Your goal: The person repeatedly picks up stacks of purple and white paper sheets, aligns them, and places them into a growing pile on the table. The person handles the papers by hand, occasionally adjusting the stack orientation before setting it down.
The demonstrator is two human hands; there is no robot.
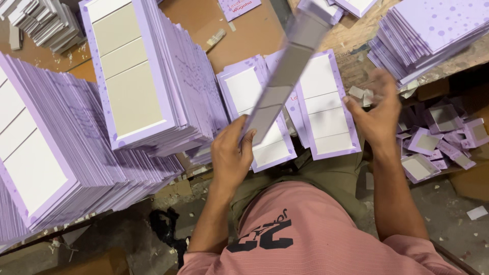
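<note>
1. Tall stacks of flat lilac carton blanks (132, 76) with white panels are standing at the left of the worktop (244, 35).
2. A further lilac stack (433, 30) is lying at the upper right.
3. Small folded lilac boxes (438, 137) are piling at the right, below the worktop edge.
4. A lilac printed card (238, 7) is lying at the top centre.

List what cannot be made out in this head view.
- The grey folded cardboard strip in the left hand: motion blur hides its top end.
- The right hand: blurred; whether its fingers hold one of the small grey scraps is unclear.
- The tall lilac-bordered card stack at left: cut off by the frame edge.
- The small folded lilac boxes: too small to count surely.
</note>
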